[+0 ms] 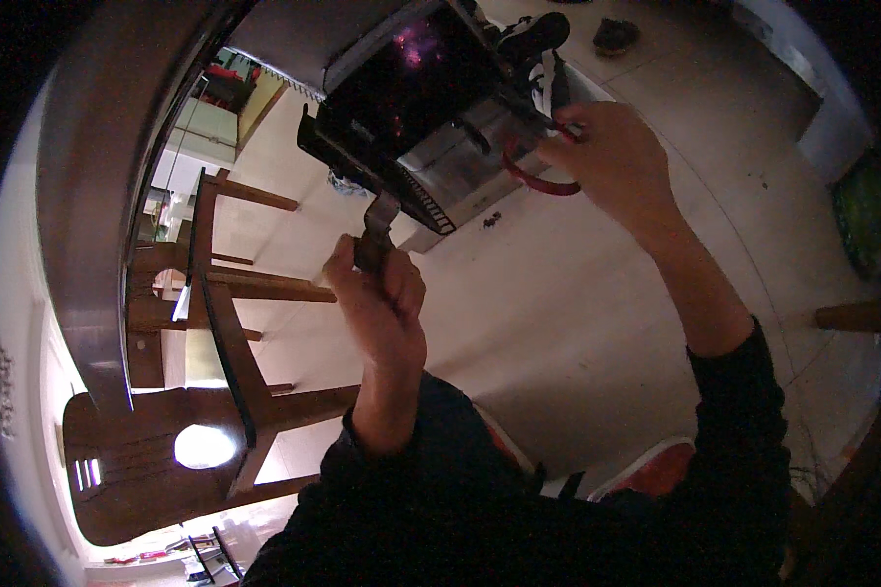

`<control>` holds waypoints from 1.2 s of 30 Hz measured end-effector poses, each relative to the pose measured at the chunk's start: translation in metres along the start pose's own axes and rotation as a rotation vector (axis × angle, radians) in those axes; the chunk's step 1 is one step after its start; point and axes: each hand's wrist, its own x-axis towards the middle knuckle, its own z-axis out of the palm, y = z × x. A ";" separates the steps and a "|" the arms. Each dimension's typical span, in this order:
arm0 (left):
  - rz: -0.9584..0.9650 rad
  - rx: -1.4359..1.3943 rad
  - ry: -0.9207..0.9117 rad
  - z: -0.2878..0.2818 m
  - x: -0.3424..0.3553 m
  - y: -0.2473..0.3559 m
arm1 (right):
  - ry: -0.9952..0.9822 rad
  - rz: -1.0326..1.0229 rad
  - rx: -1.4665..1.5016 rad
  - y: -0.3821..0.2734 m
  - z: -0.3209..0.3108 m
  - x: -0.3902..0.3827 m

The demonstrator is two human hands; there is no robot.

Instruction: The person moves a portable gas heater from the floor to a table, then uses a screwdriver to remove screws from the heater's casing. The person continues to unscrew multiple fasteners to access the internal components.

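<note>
My right hand [617,171] is closed on a pair of scissors with a red loop handle [540,183]. Their dark blades point up and left, in front of a glossy black panel [401,98]. Lower and to the left, my left hand [387,293] grips a short, curved dark-grey strip [382,217] between thumb and fingers. The strip stands up from the fingertips, just below the panel's black slotted lower edge [426,205]; whether they touch I cannot tell. What the strip is made of does not show.
Dark wooden chairs [235,411] stand on the left beside a table edge [83,245]. Black-and-white shoes [536,39] lie on the tiled floor [578,313] behind the panel. A green rounded object [861,215] is at the far right. My red shoes [661,468] show below.
</note>
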 end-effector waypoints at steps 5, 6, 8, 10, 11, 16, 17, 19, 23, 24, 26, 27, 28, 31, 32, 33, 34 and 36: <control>-0.017 0.035 0.090 0.006 0.000 -0.001 | -0.043 -0.041 -0.051 -0.005 0.004 -0.001; -0.009 0.036 0.081 0.007 0.000 0.000 | -0.030 -0.020 -0.038 -0.007 0.004 -0.002; -0.013 0.029 0.088 0.007 -0.001 0.001 | -0.037 0.018 -0.013 -0.010 0.003 -0.003; -0.007 0.062 0.078 0.006 -0.001 0.002 | -0.064 0.054 0.007 -0.012 0.001 -0.005; -0.012 0.075 0.094 0.005 -0.002 0.002 | -0.050 0.036 0.013 -0.013 0.001 -0.006; -0.009 0.050 0.035 0.001 -0.001 0.003 | 0.083 -0.059 0.035 -0.009 0.006 -0.013; -0.015 0.035 0.024 0.001 -0.001 0.002 | 0.105 -0.083 0.039 -0.007 0.010 -0.011; -0.040 0.046 0.072 -0.001 -0.003 0.001 | 0.177 -0.175 0.066 -0.004 0.019 -0.004; -0.048 -0.011 0.032 -0.001 -0.003 0.001 | 0.259 -0.381 -0.151 -0.005 0.035 0.029; -0.040 0.014 0.042 -0.001 -0.002 0.002 | 0.299 -0.468 -0.273 -0.008 0.039 0.038; -0.037 0.058 0.070 -0.001 -0.002 0.003 | 0.267 -0.388 -0.235 -0.012 0.045 0.048; -0.023 0.069 0.064 -0.002 -0.002 0.005 | 0.186 -0.224 -0.074 -0.013 0.049 0.050; -0.022 0.072 0.072 -0.003 -0.003 0.006 | 0.089 -0.061 0.061 -0.014 0.051 0.050; -0.019 0.076 0.077 -0.005 -0.004 0.006 | 0.163 -0.256 0.042 0.001 0.050 0.035; -0.021 0.065 0.072 -0.005 -0.004 0.006 | 0.182 -0.326 0.011 0.007 0.047 0.030; -0.028 0.071 0.067 -0.005 -0.005 0.005 | 0.197 -0.408 -0.036 0.015 0.041 0.023; -0.034 0.066 0.058 -0.005 -0.005 0.003 | 0.193 -0.456 -0.013 0.020 0.034 0.020; -0.048 0.042 0.031 -0.004 -0.003 0.002 | 0.162 -0.514 0.102 0.026 0.016 0.013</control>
